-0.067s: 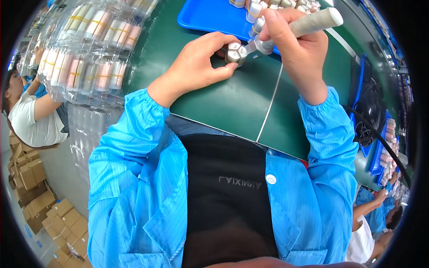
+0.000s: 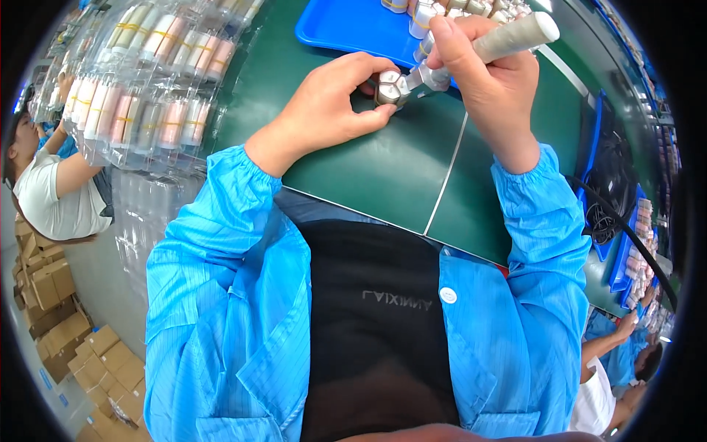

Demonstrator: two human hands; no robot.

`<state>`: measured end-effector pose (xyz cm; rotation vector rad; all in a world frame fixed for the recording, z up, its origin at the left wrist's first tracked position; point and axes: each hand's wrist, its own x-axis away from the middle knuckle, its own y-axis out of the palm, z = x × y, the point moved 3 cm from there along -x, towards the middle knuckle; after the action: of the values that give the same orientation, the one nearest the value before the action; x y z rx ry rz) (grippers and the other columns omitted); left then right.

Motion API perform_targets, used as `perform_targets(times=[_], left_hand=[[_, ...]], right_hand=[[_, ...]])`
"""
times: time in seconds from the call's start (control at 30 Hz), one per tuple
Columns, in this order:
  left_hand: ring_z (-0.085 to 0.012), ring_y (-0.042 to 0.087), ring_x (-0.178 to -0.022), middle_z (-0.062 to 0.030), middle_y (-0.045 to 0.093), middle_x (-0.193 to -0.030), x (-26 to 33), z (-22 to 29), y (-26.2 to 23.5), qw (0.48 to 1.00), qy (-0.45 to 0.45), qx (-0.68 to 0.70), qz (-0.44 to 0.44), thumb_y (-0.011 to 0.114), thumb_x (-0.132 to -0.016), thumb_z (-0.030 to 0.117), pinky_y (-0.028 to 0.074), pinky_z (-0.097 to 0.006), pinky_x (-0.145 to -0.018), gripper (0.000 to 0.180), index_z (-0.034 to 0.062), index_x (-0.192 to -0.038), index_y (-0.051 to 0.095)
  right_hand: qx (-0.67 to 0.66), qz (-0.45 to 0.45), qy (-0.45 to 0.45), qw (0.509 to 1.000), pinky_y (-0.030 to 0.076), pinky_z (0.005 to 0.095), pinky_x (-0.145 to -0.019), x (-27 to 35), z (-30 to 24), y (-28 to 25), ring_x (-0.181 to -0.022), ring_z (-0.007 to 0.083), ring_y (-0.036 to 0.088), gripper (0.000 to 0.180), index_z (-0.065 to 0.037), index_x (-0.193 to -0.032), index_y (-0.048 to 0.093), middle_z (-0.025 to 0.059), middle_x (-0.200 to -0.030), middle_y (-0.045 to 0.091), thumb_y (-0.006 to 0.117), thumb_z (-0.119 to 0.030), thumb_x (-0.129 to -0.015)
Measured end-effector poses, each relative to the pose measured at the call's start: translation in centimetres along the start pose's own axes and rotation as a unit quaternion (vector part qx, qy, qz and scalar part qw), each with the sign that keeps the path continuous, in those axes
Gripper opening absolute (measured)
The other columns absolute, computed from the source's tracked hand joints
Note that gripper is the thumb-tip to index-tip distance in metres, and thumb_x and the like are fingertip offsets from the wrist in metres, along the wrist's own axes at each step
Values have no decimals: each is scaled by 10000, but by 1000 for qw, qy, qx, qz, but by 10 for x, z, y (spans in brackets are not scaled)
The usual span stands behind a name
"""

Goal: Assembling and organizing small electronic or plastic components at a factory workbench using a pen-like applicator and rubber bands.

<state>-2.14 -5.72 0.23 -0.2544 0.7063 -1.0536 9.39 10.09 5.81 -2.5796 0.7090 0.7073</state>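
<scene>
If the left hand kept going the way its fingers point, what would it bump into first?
Probably the right hand and its grey-handled tool, just beyond the small silver part the left hand pinches; depth is unclear.

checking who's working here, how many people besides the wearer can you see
2, maybe more hidden. One person in a white shirt sits at the far left by the clear trays; another person's arm shows at the lower right.
</scene>
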Motion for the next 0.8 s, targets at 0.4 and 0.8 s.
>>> perform_targets(times=[0.4,0.8], left_hand=[[-203,679,-960,-91,672,-1078,0,0,1,1000,4,-26,2,778,-791,72,563,-325,-868,417,10,-1176,631],[-224,660,-1060,-90,678,-1150,1,-5,1,999,43,-17,-7,706,-783,52,521,-330,-967,518,29,-1289,601]], right_hand=[[20,-25,49,998,406,216,-558,4,19,10,-652,47,559,253,-41,-796,698,-9,-741,654,704,-210,-984],[46,65,-12,997,404,228,-544,-7,-10,-18,-631,61,552,268,-21,-844,697,9,-741,667,655,-224,-1014]])
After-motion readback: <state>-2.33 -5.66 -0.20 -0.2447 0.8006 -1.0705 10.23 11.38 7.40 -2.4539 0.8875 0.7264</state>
